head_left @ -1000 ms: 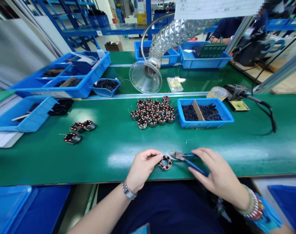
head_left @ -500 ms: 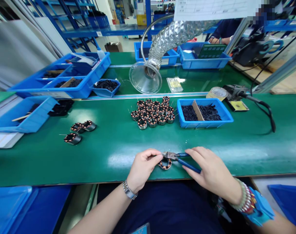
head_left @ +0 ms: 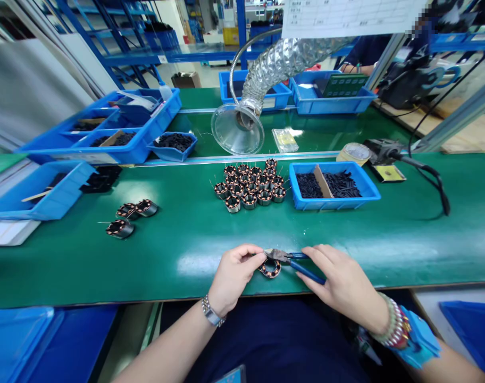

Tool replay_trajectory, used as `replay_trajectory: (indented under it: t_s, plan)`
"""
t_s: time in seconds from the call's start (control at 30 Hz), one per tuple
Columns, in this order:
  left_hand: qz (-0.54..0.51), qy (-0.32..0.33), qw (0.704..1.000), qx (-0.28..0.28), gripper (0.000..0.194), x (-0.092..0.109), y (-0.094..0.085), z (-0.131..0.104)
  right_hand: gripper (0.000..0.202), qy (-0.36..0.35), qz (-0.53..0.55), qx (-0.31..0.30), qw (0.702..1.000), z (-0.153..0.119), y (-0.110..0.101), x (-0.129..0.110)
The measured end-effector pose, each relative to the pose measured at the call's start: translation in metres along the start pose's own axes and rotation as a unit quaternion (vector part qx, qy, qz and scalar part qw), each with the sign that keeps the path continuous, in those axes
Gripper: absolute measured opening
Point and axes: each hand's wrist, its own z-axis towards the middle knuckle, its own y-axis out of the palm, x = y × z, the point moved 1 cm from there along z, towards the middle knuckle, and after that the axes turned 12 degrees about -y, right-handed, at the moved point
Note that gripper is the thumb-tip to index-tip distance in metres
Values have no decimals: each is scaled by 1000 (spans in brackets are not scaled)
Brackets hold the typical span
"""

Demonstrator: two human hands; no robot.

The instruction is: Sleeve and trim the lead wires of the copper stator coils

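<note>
Blue-handled cutting pliers are in my right hand, thumb and fingers on the two spread handles. Their jaws lie over the upper edge of a copper-wound ring near the table's front edge. My left hand is pinched closed at the jaw tips, beside the ring; what sits between its fingertips is too small to make out. Farther back stands a cluster of similar wound rings, several with thin wires sticking up. More such rings rest on the green table to the left.
Right of the cluster is a divided blue tray of black pieces. A clear suction funnel hangs behind. Blue bins stand at left. A cable and tool lie at right. Another person's hand shows at the back.
My right hand has shifted slightly left and the plier handles are a little closer together. My left hand and the ring stay in place.
</note>
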Motion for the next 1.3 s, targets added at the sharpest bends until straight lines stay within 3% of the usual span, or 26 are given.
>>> replay_trajectory:
  t_s: [0.17, 0.23, 0.4, 0.6, 1.3]
  plan:
    - [67, 76, 994, 39, 29, 5, 0, 2, 33, 50, 17, 50, 997, -4, -3, 10]
    - [86, 98, 991, 29, 36, 7, 2, 5, 35, 70, 1, 44, 997, -6, -6, 15]
    - [64, 37, 997, -10, 18, 10, 11, 14, 37, 75, -10, 8, 997, -10, -7, 18]
    - [51, 32, 998, -6, 16, 11, 12, 14, 37, 60, 10, -18, 998, -10, -1, 12]
    - [28, 18, 999, 3, 15, 12, 13, 13, 33, 50, 12, 6, 999, -8, 7, 7]
